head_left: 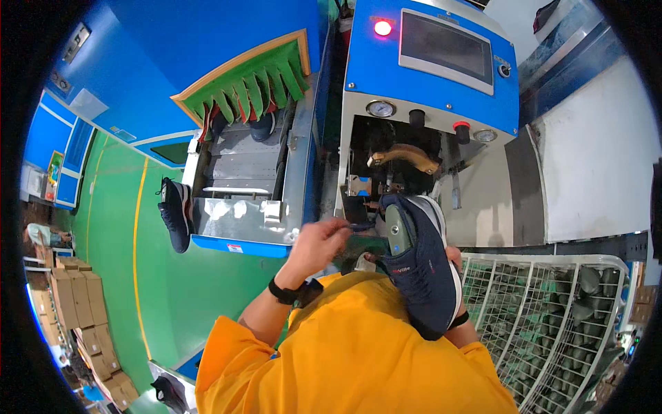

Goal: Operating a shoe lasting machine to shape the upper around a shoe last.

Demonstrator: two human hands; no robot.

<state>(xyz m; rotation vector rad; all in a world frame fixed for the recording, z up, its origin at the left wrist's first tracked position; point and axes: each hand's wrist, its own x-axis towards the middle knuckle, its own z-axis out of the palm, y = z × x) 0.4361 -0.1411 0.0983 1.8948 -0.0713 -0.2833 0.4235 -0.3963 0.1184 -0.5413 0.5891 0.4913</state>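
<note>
A navy sneaker (424,276) with a white sole stands tilted in front of me, toe toward my body. A green shoe last (398,231) with a metal hole fills its opening. My right hand (454,259) grips the sneaker along its right side, mostly hidden behind the sole. To the left of the shoe, my left hand (321,245) has its fingers curled together. A dark slender piece shows at its fingertips; I cannot make out whether the hand holds it. Beyond the sneaker's heel is the machine's opening, with a curved tan pad (403,158) inside.
A blue machine (372,62) with a screen, gauges and a lit red lamp stands ahead. To its left, a conveyor (241,165) carries shoes under green flaps (258,86). Another navy sneaker (176,214) rests beside it. A white wire basket (538,269) of shoe lasts is at right.
</note>
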